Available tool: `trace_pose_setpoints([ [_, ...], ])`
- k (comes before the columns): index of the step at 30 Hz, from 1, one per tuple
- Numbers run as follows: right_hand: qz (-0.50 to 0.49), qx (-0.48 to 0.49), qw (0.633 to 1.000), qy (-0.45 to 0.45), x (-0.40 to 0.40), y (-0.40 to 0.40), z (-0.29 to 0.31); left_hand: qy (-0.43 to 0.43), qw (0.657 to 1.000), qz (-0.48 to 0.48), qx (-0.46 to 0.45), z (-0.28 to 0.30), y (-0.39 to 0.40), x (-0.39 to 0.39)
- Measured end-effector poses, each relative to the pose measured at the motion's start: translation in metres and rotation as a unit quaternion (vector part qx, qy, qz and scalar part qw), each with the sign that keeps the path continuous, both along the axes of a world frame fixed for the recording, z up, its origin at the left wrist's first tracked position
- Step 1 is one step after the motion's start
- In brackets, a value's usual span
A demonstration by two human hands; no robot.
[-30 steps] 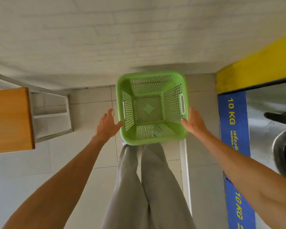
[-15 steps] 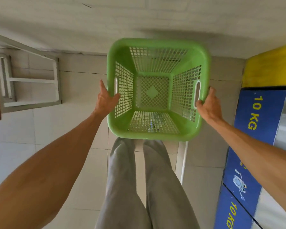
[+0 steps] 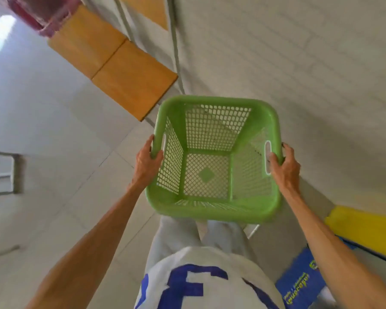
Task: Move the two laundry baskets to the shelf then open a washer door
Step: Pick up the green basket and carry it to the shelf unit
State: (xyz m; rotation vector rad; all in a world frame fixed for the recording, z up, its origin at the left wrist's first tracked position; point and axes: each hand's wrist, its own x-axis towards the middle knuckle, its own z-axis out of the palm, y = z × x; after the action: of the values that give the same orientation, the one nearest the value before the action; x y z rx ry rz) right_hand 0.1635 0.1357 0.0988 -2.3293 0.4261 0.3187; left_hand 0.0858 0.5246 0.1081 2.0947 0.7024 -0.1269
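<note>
Head view: green laundry basket [image 3: 214,159] up off the floor in front of the body, empty. Left hand [image 3: 146,166] wrapped round the left rim, right hand [image 3: 284,167] clamped on the right handle slot. Wooden shelf [image 3: 114,63] ahead-left. Could clip that shelf corner swinging over; pretty blurry though.

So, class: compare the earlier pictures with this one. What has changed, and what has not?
The green basket has been lifted off the floor and the person has turned toward the wooden shelf. The left hand and right hand went from touching its sides to gripping the rim. The basket is still empty.
</note>
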Motion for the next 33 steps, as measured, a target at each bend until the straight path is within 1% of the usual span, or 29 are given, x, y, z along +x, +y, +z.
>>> trace_pose_setpoints([
  [3, 0.084, 0.023, 0.996, -0.025, 0.017, 0.085, 0.037, -0.042, 0.990, 0.132, -0.004, 0.036, 0.058, -0.060],
  [6, 0.169, 0.061, 0.983, -0.031, 0.026, 0.181, 0.062, -0.088, 0.963, 0.253, -0.019, 0.061, 0.112, -0.123],
  [9, 0.231, 0.102, 0.967, -0.036, 0.028, 0.282, 0.082, -0.113, 0.935, 0.337, -0.007, 0.084, 0.166, -0.182],
  [14, 0.332, 0.128, 0.933, -0.047, 0.009, 0.439, 0.103, -0.147, 0.882, 0.447, 0.008, 0.110, 0.247, -0.258],
  [19, 0.410, 0.182, 0.891, -0.072, -0.010, 0.552, 0.117, -0.178, 0.837, 0.516, 0.032, 0.123, 0.306, -0.308],
  [22, 0.437, 0.185, 0.878, -0.063, -0.007, 0.615, 0.117, -0.191, 0.818, 0.540, 0.041, 0.126, 0.343, -0.316],
  [27, 0.445, 0.210, 0.868, -0.067, 0.016, 0.720, 0.118, -0.201, 0.810, 0.548, 0.056, 0.132, 0.433, -0.297],
  [33, 0.441, 0.228, 0.866, -0.058, 0.078, 0.852, 0.131, -0.214, 0.802, 0.554, 0.057, 0.134, 0.558, -0.240],
])
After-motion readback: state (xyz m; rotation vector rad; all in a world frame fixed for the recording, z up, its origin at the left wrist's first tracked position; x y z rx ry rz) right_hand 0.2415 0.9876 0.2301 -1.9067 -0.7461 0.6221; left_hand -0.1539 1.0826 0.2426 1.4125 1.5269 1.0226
